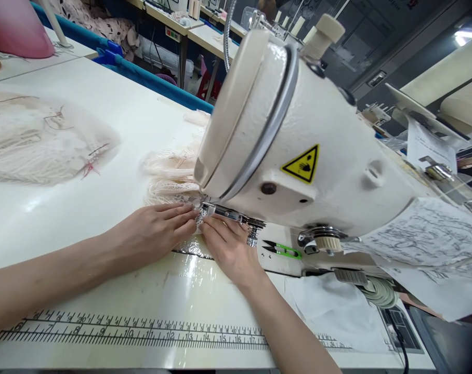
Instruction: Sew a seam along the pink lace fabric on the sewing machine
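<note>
A pale lace fabric [169,191] lies bunched under the head of a white sewing machine [322,135]. My left hand [158,228] rests on the lace left of the presser foot, fingers stretched out flat. Close on the right, my right hand [230,244] has its bent fingers drawn together on the edge of the lace beside the metal presser-foot parts [224,210]. A narrow strip of lace shows between the two hands. The machine head hides the needle tip, and some of my right fingertips are covered.
Green thread snips [282,249] lie right of my right hand. A ruler strip [142,332] runs along the front of the table. More lace [44,140] with loose red threads lies at left. Papers [427,234] hang at right; a blue cloth trough [158,85] borders the back.
</note>
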A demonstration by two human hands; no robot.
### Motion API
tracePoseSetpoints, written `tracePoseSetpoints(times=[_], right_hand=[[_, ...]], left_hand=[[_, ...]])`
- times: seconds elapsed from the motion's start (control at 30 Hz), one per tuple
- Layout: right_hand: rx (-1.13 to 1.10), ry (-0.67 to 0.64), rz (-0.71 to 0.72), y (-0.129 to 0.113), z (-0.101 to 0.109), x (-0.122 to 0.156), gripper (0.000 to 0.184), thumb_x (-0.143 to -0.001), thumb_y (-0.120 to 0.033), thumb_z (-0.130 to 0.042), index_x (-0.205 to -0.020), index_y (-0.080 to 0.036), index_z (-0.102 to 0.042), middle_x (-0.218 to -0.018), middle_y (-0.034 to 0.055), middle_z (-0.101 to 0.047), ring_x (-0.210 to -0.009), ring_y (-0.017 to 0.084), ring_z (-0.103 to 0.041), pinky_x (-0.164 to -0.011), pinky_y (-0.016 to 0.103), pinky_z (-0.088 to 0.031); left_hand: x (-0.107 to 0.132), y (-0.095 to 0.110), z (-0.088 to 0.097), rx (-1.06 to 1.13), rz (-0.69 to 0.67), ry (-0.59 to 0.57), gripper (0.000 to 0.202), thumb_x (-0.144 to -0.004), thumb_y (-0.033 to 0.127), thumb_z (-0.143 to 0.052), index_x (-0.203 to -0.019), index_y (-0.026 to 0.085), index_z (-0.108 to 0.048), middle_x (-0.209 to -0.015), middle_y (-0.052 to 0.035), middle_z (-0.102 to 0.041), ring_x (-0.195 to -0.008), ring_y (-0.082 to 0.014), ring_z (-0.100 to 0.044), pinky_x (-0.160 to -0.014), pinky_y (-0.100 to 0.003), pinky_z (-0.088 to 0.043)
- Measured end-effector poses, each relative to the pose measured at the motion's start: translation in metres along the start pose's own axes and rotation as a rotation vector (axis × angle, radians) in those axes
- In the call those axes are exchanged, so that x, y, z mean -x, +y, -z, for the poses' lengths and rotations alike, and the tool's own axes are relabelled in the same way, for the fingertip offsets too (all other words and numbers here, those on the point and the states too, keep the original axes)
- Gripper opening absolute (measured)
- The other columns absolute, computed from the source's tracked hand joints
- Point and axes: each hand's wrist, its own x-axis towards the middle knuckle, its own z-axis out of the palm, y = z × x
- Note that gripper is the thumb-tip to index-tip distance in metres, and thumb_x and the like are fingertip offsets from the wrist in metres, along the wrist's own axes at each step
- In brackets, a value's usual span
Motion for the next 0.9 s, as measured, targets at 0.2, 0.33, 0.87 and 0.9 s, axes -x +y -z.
tracePoseSetpoints(times=[0.2, 0.33, 0.87, 0.9], right_hand=[[0.041, 0.031, 0.02, -0.004, 0.001, -0.003, 0.021, -0.101, -0.006, -0.062, -0.104, -0.023, -0.074, -0.115, 0.0011, -0.08, -0.108, 0.017, -0.072, -0.086, 0.03, -0.052], [-0.051, 0.026, -0.033, -0.007, 0.0, -0.007, 0.019, -0.102, -0.008, -0.058, -0.095, -0.023, -0.068, -0.106, -0.0001, -0.08, -0.101, 0.015, -0.071, -0.084, 0.028, -0.05], [-0.417, 0.159, -0.007, -0.013, 0.007, -0.009, 0.016, -0.105, -0.022, -0.063, -0.091, -0.023, -0.072, -0.085, -0.0022, -0.075, -0.084, 0.014, -0.068, -0.099, 0.035, -0.052], [-0.421, 0.176, 0.009, -0.012, 0.007, -0.009, 0.016, -0.104, -0.019, -0.064, -0.091, -0.022, -0.073, -0.086, -0.0014, -0.076, -0.087, 0.014, -0.068, -0.097, 0.034, -0.053]], left_hand=[[-0.002, -0.002, 0.001, -0.033, 0.046, -0.039, 0.038, -0.102, 0.014, -0.04, -0.117, 0.018, -0.075, -0.133, -0.0094, -0.076, -0.124, -0.0235, -0.072, -0.112, -0.038, -0.056], [-0.003, 0.004, 0.004, -0.08, 0.172, 0.055, 0.034, -0.094, 0.018, -0.045, -0.118, 0.018, -0.07, -0.118, -0.0113, -0.079, -0.114, -0.0283, -0.074, -0.108, -0.046, -0.054], [-0.011, 0.005, 0.024, 0.042, 0.074, 0.064, 0.028, -0.101, 0.015, -0.046, -0.077, 0.024, -0.056, -0.068, 0.0054, -0.064, -0.07, -0.0167, -0.058, -0.097, -0.037, -0.038], [-0.01, 0.005, 0.023, 0.015, 0.044, 0.069, 0.029, -0.102, 0.015, -0.045, -0.078, 0.024, -0.057, -0.068, 0.0051, -0.063, -0.069, -0.0172, -0.057, -0.095, -0.037, -0.039]])
